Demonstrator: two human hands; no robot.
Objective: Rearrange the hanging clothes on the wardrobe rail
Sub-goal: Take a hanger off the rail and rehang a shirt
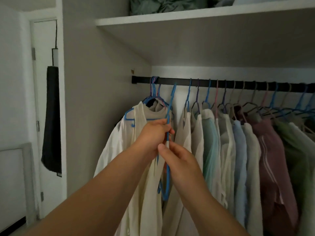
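Both forearms reached up from the bottom of the head view when I checked the feed, meeting in front of the wardrobe. My read was that the left hand (pixel 153 133) had its fingers curled round the shaft of a blue hanger (pixel 167 150), and the right hand (pixel 177 160) sat just below it, thumb and fingers pinching the same hanger where pale cloth met the plastic. That hanger was turned edge-on, its hook (pixel 173 90) up at the black rail (pixel 170 81), though I could not tell whether it sat over the rail or just short of it. To the left of it hung a cream shirt (pixel 129 150) among a bunch of hangers; to the right, past a small gap, ran a row of pale, blue, mauve and green clothes (pixel 238 142). Above was a white shelf (pixel 187 16) with bundled green fabric (pixel 162 5), and a dark cloth (pixel 51 120) hung on the door at far left.
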